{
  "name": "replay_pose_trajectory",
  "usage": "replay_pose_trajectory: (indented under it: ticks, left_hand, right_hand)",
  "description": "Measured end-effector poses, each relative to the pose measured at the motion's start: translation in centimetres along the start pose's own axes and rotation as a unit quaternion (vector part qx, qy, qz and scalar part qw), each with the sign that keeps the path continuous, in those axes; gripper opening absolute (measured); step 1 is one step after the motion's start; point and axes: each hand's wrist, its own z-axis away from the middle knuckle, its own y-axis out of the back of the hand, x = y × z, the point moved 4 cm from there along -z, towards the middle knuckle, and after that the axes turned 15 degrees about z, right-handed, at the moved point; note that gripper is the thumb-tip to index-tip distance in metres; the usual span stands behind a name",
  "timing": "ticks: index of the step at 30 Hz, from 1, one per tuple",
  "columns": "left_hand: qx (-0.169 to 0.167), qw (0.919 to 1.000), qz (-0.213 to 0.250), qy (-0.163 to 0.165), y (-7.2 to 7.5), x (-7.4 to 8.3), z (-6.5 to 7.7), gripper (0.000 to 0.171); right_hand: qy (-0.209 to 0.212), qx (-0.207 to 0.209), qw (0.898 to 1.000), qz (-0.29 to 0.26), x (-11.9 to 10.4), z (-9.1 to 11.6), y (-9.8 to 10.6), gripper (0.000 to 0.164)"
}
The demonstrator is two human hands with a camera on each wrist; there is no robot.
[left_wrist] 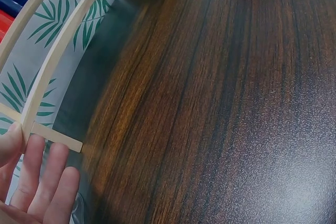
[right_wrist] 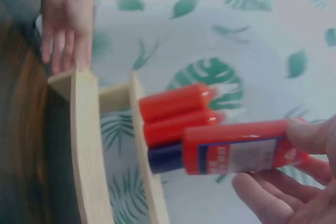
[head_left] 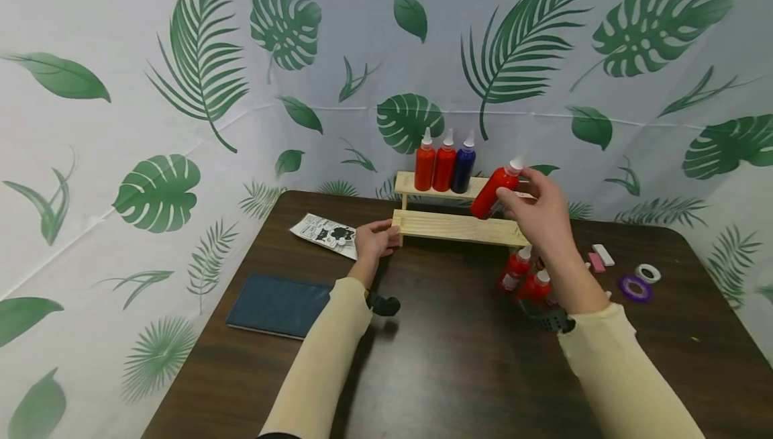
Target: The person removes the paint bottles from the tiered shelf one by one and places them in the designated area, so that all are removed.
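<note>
A two-tier wooden rack (head_left: pixel 455 226) stands at the back of the table. My left hand (head_left: pixel 374 241) grips its left end, thumb on one side of the lower shelf strip (left_wrist: pixel 50 64) and fingers on the other. Above the rack's right half, my right hand (head_left: pixel 540 207) holds a red squeeze bottle (head_left: pixel 495 192) with a white nozzle cap, tilted and apart from the shelf. Its label shows in the right wrist view on the held bottle (right_wrist: pixel 236 148). On the upper tier stand an orange-red bottle (head_left: pixel 425 169), a red bottle (head_left: pixel 444 169) and a dark blue bottle (head_left: pixel 464 170), side by side.
More red bottles (head_left: pixel 515 271) stand under my right forearm, partly hidden. Right of them lie a pink eraser-like block (head_left: pixel 596 262), a white block (head_left: pixel 603 255), a white tape roll (head_left: pixel 648 273) and a purple one (head_left: pixel 635 288). Leftward lie a printed sheet (head_left: pixel 326 233) and a dark blue notebook (head_left: pixel 278 306).
</note>
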Motion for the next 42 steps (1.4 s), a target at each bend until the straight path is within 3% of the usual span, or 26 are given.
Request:
replay_pose_trajectory:
  ticks: [5,10,14,21,25,30,42]
  left_hand:
    - [0.0,0.9999,0.006,-0.01,0.4,0.4,0.3,0.025]
    - [-0.001,0.9999,0.008,-0.009,0.6,0.4,0.1,0.025]
    - [0.001,1.0,0.005,-0.008,0.6,0.4,0.0,0.024]
    - [-0.003,0.9999,0.0,-0.01,0.3,0.3,0.3,0.025]
    - [-0.006,0.9998,-0.002,-0.017,0.2,0.4,0.3,0.024]
    - [-0.006,0.9998,-0.004,-0.017,0.1,0.3,0.3,0.024]
    - [-0.008,0.9999,-0.001,-0.012,-0.1,0.2,0.1,0.024]
  right_hand:
    - [-0.008,-0.038,0.999,0.008,1.5,5.0,1.1,0.072]
    - [-0.006,-0.025,0.999,0.041,4.3,9.1,1.0,0.067]
    - [-0.032,0.011,0.997,0.069,6.7,11.3,0.4,0.065]
    - [-0.089,0.122,0.983,0.1,10.5,14.5,-0.7,0.051]
    - [-0.12,0.151,0.973,0.126,12.2,15.2,-1.5,0.049]
    - [-0.151,0.148,0.964,0.163,13.9,15.2,-2.2,0.049]
    - [-0.173,0.145,0.959,0.171,15.0,14.5,-2.9,0.053]
